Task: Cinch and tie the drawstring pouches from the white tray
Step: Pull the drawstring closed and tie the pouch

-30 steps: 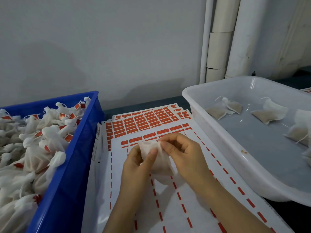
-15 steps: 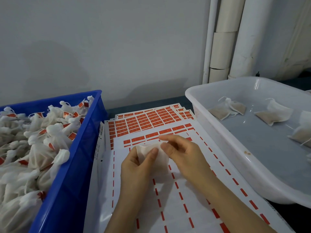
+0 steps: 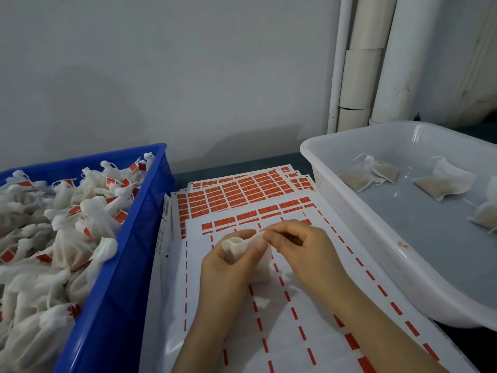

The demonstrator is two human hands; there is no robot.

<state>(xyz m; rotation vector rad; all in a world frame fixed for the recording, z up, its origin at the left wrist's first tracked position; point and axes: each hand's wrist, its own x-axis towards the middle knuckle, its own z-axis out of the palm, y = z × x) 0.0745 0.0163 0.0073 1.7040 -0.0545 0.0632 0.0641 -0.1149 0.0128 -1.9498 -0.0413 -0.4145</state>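
Pouch in work (image 3: 243, 254): one white fabric pouch, held in both hands over the front label sheet, between the blue crate and the white tray and outside both.
Left hand (image 3: 226, 267): grips the pouch body, fingers curled beneath and thumb laid across the top.
Right hand (image 3: 301, 249): thumb and forefinger pinch the pouch's upper edge; the other fingers are curled in (the drawstring itself is too fine to make out).
White tray (image 3: 376, 238): one, at the right; four loose pouches (image 3: 443, 181) can be counted on its floor, two overlapping at the rear left, one central, one cut by the frame edge.
Blue crate (image 3: 113, 265): one, at the left, heaped with tied pouches (image 3: 67, 246) bearing red tags, too many to count.
Label sheets (image 3: 242, 189): several overlapping sheets of red rectangles; the exact number cannot be told.
Pipes (image 3: 360, 63): three white uprights in the wall corner behind the tray.
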